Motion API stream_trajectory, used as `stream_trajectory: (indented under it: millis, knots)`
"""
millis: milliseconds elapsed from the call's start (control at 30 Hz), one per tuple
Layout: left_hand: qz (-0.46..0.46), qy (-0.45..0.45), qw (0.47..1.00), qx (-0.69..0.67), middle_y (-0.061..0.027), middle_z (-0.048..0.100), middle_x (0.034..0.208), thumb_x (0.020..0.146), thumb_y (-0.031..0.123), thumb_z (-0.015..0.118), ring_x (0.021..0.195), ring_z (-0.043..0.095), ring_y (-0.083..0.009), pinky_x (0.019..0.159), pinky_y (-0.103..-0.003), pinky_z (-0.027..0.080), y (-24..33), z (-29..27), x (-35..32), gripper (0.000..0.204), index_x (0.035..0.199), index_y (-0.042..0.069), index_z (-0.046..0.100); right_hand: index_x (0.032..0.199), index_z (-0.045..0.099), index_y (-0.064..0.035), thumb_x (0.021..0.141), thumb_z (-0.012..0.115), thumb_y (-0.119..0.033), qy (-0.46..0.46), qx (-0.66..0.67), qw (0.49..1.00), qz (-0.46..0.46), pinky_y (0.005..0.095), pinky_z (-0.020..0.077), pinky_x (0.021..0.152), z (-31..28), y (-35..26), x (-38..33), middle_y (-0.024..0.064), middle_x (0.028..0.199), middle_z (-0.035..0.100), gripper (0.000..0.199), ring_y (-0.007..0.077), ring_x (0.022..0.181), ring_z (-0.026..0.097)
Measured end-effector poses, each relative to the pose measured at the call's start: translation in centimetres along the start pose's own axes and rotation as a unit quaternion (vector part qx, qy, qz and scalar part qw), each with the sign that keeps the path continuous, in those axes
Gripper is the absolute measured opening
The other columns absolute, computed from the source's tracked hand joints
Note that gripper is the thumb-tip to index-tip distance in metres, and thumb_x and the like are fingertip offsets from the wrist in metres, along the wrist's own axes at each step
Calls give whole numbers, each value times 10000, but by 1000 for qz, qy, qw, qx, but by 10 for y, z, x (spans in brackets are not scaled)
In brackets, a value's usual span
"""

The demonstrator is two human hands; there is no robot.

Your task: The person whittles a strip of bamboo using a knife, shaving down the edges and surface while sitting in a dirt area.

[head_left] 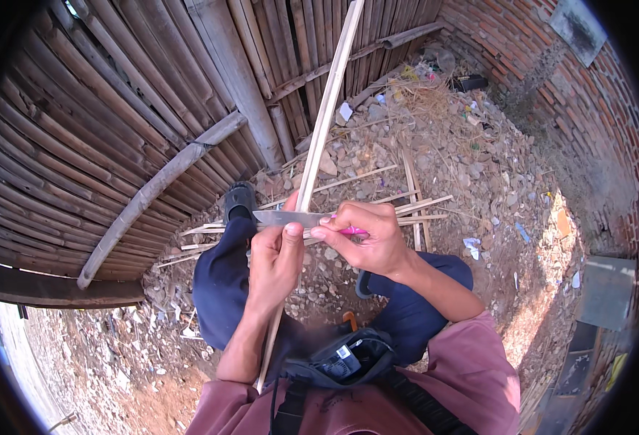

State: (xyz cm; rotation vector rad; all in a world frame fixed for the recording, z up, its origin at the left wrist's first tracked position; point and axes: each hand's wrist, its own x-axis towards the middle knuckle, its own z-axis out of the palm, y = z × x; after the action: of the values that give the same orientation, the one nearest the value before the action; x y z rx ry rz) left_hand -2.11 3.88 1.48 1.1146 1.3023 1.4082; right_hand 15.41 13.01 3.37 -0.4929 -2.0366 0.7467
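A long pale bamboo strip (326, 109) runs from my lap up past the top of the picture. My left hand (274, 264) presses a flat metal ruler (279, 217) across the strip, thumb on the ruler's edge. My right hand (366, 235) holds a pink pen (353, 231) with its tip at the ruler, right where it crosses the strip. I am seated on the ground in dark blue trousers (221, 283), with a black sandal (239, 199) on my left foot.
A bamboo slat fence (116, 130) with a slanted pole stands to the left and behind. Several loose bamboo strips (413, 199) lie on the stony ground. A brick wall (551, 80) curves round on the right. A dark pouch (348, 359) hangs at my waist.
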Motion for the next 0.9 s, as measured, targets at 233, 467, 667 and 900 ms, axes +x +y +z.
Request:
stream_trajectory:
  millis: [233, 467, 667, 900]
  knots:
    - [-52, -27, 998, -23, 53, 536, 685, 1151, 275, 516, 571, 463, -16, 494, -214, 369, 23, -3, 0, 507, 1564, -16, 484, 815, 697, -13, 858, 874, -70, 14, 2, 1000, 6, 311, 478, 517, -1, 5, 2, 97, 716, 702, 191, 171, 581, 667]
    - [-80, -56, 980, -171, 27, 454, 724, 1135, 323, 519, 542, 417, -40, 478, -212, 380, 21, -14, 0, 633, 1676, 85, 292, 813, 703, -28, 871, 862, -115, 0, 9, 1000, 20, 333, 520, 549, -13, 11, 5, 88, 750, 734, 191, 216, 630, 720]
    - [-38, -60, 986, -148, 25, 426, 723, 1122, 413, 494, 509, 389, -41, 426, -196, 380, 16, -25, -2, 673, 1691, 141, 257, 825, 710, -19, 867, 868, -104, -32, 43, 998, 21, 329, 538, 588, -17, 19, 4, 104, 759, 742, 184, 224, 662, 738]
    - [-38, -66, 980, -182, 42, 404, 684, 1099, 426, 546, 501, 390, -36, 412, -200, 366, 20, -23, -3, 718, 1691, 141, 256, 820, 715, -10, 860, 871, -86, -24, 58, 998, 14, 322, 543, 591, -9, 20, -1, 102, 764, 743, 178, 213, 671, 740]
